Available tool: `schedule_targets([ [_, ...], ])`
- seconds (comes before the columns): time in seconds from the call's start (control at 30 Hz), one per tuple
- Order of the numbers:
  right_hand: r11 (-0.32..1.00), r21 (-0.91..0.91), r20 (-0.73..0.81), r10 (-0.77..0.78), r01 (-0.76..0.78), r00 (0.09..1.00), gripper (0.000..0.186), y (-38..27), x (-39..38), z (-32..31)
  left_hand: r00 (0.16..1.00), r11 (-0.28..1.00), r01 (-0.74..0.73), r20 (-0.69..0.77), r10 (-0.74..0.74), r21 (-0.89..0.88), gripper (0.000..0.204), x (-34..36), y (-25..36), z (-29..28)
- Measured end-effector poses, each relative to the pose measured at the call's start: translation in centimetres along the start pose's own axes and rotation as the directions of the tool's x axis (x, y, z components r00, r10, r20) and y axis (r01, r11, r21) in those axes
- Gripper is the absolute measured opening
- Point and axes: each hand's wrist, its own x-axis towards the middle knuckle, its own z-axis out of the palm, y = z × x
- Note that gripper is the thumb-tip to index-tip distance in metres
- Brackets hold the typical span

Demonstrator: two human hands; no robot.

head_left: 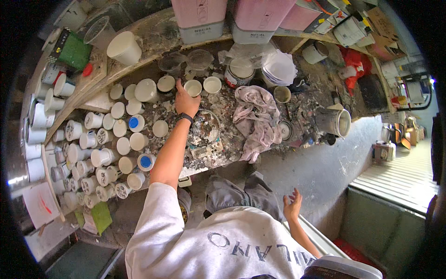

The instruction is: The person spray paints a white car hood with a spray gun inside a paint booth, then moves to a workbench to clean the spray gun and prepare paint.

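Note:
My left hand (187, 102) reaches out over the paint-stained bench. Its fingers curve round the left and near sides of an open white plastic cup (193, 87). Right beside that cup stands a second open white cup (212, 84), and to the left of my fingers is a cup with a cream-coloured top (166, 84). How tightly my hidden fingertips close is hard to see. My right hand (292, 205) hangs by my right side, away from the bench, fingers apart and holding nothing.
Rows of white tubs (103, 158) crowd the bench's left end, two with blue lids. A stained rag (258, 118) lies mid-bench, near a paint can (239, 72) and a stack of white paper cones (278, 68). A grey bucket (335, 122) tilts at the right edge. Pink tins (200, 17) line the shelf.

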Motion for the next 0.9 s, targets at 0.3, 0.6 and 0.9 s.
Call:
schedule_targets([
  [0.3, 0.992, 0.014, -0.004, 0.129, -0.129, 0.992, 0.067, -3.3, -6.5, 0.2, 0.823, 0.916, -0.397, -0.418, 0.384, 0.058, 0.086, 0.5, -1.2, -3.8],
  [0.6, 0.998, 0.039, 0.021, 0.047, -0.048, 0.999, 0.067, -4.9, -6.4, 1.8, 0.984, 0.988, -0.145, -0.092, 0.150, 0.056, 0.100, 12.6, -1.8, -5.1],
  [0.9, 0.998, 0.039, 0.080, 0.044, -0.047, 0.996, 0.066, -5.9, -7.4, 2.7, 0.718, 0.774, -0.632, -0.409, 0.563, -0.043, 0.100, -4.8, -2.2, -11.1],
])
